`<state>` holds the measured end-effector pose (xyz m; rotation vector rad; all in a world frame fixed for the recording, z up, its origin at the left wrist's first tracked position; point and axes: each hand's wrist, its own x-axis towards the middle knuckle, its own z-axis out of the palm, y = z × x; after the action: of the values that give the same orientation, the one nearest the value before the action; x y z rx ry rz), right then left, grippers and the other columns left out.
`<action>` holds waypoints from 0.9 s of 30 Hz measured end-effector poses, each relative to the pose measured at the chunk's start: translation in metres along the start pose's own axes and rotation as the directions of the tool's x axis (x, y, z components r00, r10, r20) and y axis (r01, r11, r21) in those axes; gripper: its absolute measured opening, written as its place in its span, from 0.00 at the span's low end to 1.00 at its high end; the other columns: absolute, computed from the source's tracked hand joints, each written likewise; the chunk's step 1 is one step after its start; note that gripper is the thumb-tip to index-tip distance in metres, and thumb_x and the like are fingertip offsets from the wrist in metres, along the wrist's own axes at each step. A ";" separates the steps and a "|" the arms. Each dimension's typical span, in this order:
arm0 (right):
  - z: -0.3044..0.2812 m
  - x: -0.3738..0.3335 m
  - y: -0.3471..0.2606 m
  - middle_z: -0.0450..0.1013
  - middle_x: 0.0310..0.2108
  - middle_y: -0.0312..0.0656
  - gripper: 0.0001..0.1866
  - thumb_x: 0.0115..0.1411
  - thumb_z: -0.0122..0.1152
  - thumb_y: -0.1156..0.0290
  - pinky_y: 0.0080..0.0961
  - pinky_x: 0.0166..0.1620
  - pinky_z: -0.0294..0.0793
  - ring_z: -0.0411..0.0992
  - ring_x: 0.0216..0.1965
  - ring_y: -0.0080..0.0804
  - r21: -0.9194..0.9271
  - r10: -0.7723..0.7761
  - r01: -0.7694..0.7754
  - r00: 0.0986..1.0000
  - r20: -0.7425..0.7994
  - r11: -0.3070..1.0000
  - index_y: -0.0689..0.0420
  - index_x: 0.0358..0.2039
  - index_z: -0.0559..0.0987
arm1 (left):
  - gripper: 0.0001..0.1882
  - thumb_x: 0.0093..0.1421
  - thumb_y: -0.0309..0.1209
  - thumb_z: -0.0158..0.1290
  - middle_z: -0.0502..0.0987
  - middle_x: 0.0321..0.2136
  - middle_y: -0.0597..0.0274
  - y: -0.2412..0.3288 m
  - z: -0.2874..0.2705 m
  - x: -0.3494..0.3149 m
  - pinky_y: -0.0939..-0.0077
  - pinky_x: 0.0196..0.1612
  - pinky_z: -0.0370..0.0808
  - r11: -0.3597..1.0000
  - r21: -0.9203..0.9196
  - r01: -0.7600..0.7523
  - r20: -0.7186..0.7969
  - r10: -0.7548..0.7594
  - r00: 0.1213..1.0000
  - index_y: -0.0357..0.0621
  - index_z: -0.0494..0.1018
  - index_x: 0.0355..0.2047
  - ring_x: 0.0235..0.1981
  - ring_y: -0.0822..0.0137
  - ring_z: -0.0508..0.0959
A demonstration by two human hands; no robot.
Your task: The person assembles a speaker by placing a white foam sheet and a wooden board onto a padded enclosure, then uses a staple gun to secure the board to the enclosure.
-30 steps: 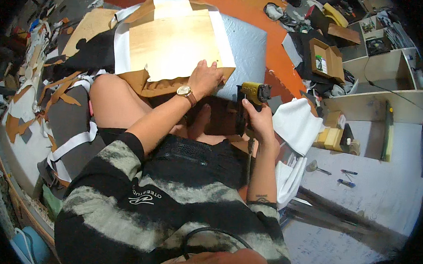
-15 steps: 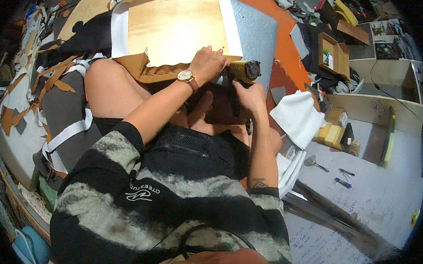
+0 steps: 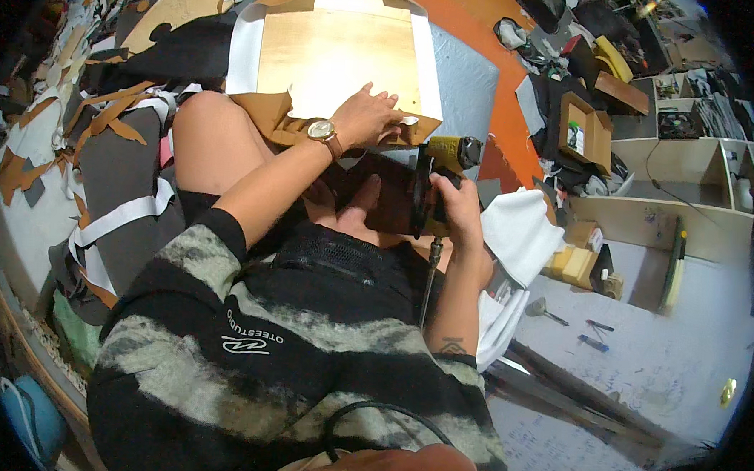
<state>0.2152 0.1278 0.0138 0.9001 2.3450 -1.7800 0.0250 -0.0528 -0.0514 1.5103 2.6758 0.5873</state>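
My right hand (image 3: 457, 204) is closed around a yellow and black air staple gun (image 3: 451, 154), its hose fitting hanging down past my wrist. The gun's dark nose points left, beside the near right corner of a pale wooden panel (image 3: 339, 54). Brown covering material (image 3: 282, 130) wraps that panel's near edge, gathered in folds, and white strips line its sides. Across the near edge lies my left hand (image 3: 362, 120), fingers spread apart over the wood and the cover. Its wrist wears a watch (image 3: 321, 131). The underside of the left palm is hidden.
A grey-blue sheet (image 3: 461, 95) lies right of the panel. White cloth (image 3: 518, 234) sits by my right forearm. Beyond it are an open cardboard box (image 3: 583, 135), yellow blocks (image 3: 573, 265) and pens (image 3: 593, 342). Brown scraps (image 3: 123, 120) litter the left side.
The staple gun in my right hand has moved down and away from the panel's edge. My left hand stays at the near edge, its fingers now more spread. The whole view has shifted slightly.
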 end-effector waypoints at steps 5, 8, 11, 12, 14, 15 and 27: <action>0.012 -0.001 -0.013 0.77 0.26 0.35 0.14 0.61 0.66 0.65 0.25 0.29 0.70 0.72 0.25 0.22 -0.057 0.021 -0.024 0.998 -0.056 0.998 0.63 0.42 0.82 | 0.13 0.66 0.42 0.56 0.79 0.57 0.54 -0.009 0.006 0.005 0.59 0.57 0.76 0.997 -0.068 -0.039 -0.045 0.036 0.998 0.46 0.81 0.40 0.54 0.51 0.80; 0.020 -0.008 -0.035 0.77 0.25 0.36 0.15 0.60 0.66 0.65 0.26 0.29 0.70 0.72 0.24 0.23 -0.150 0.023 -0.032 0.998 -0.061 0.988 0.63 0.42 0.82 | 0.14 0.67 0.43 0.54 0.81 0.52 0.54 -0.014 0.019 0.002 0.58 0.54 0.78 0.996 -0.066 -0.056 -0.131 0.047 0.990 0.47 0.81 0.38 0.48 0.52 0.82; 0.027 -0.004 -0.029 0.79 0.26 0.41 0.18 0.59 0.65 0.63 0.30 0.31 0.73 0.75 0.25 0.28 -0.211 0.043 -0.059 0.996 -0.080 0.976 0.66 0.40 0.82 | 0.14 0.67 0.43 0.54 0.82 0.52 0.55 -0.005 0.006 0.003 0.59 0.53 0.78 0.998 -0.066 -0.011 -0.053 0.008 0.999 0.47 0.81 0.38 0.47 0.54 0.83; 0.032 0.005 -0.023 0.80 0.26 0.43 0.19 0.58 0.65 0.62 0.31 0.32 0.74 0.76 0.26 0.29 -0.276 0.041 -0.067 0.994 -0.098 0.959 0.67 0.40 0.82 | 0.14 0.67 0.43 0.54 0.82 0.53 0.55 -0.004 0.003 0.005 0.59 0.53 0.78 0.998 -0.060 0.001 -0.019 -0.002 1.000 0.48 0.82 0.38 0.47 0.55 0.83; 0.037 0.008 -0.011 0.81 0.27 0.46 0.21 0.58 0.64 0.61 0.34 0.35 0.76 0.78 0.27 0.32 -0.355 0.031 -0.074 0.992 -0.126 0.932 0.68 0.40 0.83 | 0.14 0.67 0.44 0.54 0.82 0.53 0.56 -0.003 0.008 0.002 0.59 0.52 0.79 0.998 -0.059 0.010 -0.007 -0.011 1.000 0.48 0.82 0.39 0.47 0.56 0.83; 0.037 0.013 -0.010 0.81 0.27 0.47 0.21 0.57 0.64 0.60 0.35 0.36 0.77 0.78 0.28 0.34 -0.367 0.002 -0.054 0.990 -0.140 0.929 0.68 0.41 0.83 | 0.14 0.67 0.44 0.54 0.82 0.53 0.56 -0.008 0.016 0.005 0.60 0.51 0.79 0.999 -0.049 0.001 -0.042 -0.003 0.999 0.48 0.82 0.39 0.47 0.56 0.83; 0.052 0.019 -0.009 0.77 0.22 0.40 0.17 0.59 0.62 0.60 0.32 0.30 0.72 0.73 0.23 0.30 -0.320 -0.006 -0.020 0.997 -0.080 0.947 0.65 0.32 0.81 | 0.19 0.63 0.48 0.59 0.83 0.48 0.56 -0.040 -0.011 0.008 0.55 0.47 0.79 0.970 -0.237 0.054 0.158 -0.016 0.987 0.45 0.79 0.42 0.46 0.51 0.83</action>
<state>0.1804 0.0872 -0.0027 0.9398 2.5723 -1.3221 -0.0144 -0.0685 -0.0526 1.3798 2.4091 0.7294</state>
